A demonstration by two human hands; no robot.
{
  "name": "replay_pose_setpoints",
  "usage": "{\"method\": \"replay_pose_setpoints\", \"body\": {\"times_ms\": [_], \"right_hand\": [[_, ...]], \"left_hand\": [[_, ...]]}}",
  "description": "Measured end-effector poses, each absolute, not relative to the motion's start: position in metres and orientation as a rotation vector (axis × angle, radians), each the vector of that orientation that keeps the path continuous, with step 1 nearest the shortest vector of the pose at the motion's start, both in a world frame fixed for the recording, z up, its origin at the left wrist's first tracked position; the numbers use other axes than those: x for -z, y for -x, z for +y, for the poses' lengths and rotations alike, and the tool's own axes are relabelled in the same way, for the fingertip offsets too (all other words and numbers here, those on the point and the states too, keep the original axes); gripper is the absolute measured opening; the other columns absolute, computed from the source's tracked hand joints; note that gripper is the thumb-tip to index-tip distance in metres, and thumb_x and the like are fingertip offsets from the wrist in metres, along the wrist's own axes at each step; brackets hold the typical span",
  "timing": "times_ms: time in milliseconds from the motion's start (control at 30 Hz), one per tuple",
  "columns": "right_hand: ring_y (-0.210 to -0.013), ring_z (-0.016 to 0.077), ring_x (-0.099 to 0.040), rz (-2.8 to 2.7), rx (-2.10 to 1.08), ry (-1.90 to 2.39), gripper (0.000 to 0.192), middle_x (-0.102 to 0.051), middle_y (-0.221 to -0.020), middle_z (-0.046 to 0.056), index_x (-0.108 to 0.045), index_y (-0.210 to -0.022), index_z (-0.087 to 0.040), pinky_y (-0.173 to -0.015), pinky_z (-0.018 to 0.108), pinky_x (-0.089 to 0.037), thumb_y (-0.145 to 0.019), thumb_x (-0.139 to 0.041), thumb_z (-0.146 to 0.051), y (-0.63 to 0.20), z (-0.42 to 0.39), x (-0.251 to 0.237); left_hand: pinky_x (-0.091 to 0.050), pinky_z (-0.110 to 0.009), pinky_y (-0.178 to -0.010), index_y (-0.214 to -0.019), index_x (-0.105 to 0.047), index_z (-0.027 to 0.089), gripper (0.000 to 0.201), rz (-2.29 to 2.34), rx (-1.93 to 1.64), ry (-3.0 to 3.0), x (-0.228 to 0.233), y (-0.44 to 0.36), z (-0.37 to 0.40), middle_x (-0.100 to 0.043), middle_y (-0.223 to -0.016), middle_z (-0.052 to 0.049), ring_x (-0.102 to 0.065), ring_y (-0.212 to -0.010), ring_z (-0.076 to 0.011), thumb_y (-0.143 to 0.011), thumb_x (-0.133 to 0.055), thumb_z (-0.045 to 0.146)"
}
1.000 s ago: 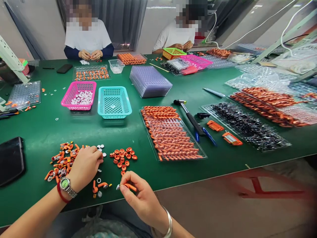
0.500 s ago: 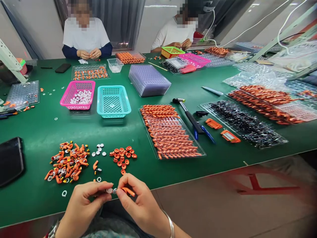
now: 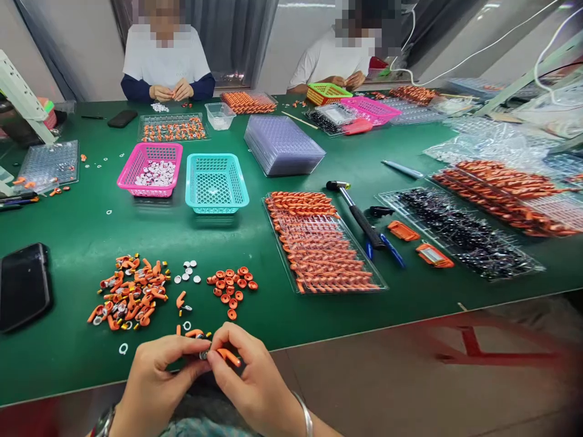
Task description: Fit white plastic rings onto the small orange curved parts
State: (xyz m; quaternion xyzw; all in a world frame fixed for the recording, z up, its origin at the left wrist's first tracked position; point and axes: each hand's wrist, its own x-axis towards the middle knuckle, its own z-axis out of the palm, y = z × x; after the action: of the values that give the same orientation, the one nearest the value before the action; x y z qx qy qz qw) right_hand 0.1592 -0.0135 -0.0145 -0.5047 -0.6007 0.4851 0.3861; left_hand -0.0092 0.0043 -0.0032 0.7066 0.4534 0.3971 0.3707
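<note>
My left hand and right hand meet fingertip to fingertip.
My right pinches an orange stem at the green table's near edge; my left closes on a small round piece beside it (loose orange caps lie just beyond).

Bottom centre, I have the left hand and right hand before the heap of stemmed parts and, right of it, the cups. Behind these, left of centre, stand the first basket, holding discs, and the second basket. Right of centre, the hammer lies between the middle tray and the right tray.
</note>
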Motion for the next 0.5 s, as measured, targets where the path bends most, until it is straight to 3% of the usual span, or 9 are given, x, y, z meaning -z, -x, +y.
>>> {"method": "replay_pose_setpoints", "body": {"times_ms": [233,500], "right_hand": [[-0.059,0.013,-0.043,-1.521,-1.27,1.259,0.012,-0.047,-0.067,-0.002,-0.049,-0.073,-0.019,-0.055,0.025,-0.035,-0.084,-0.049,-0.025,-0.159,-0.015,0.016],[-0.061,0.0125,-0.043,-1.415,-1.409,1.203,0.011,-0.049,-0.072,-0.001,-0.054,-0.08,-0.018,-0.055,0.025,-0.034,-0.086,-0.053,-0.027,-0.161,-0.013,0.018]], "left_hand": [[-0.056,-0.008,-0.07,-0.091,-0.076,0.027,0.023,1.145,-1.03,-1.925,0.005,0.01,0.002,-0.08,-0.082,0.005,-0.076,-0.071,-0.0104,-0.076,-0.074,0.009],[-0.057,-0.015,-0.08,-0.118,-0.057,0.027,0.033,1.179,-1.005,-2.095,0.008,0.017,-0.01,-0.079,-0.093,0.001,-0.076,-0.079,-0.0127,-0.087,-0.066,0.021]]}}
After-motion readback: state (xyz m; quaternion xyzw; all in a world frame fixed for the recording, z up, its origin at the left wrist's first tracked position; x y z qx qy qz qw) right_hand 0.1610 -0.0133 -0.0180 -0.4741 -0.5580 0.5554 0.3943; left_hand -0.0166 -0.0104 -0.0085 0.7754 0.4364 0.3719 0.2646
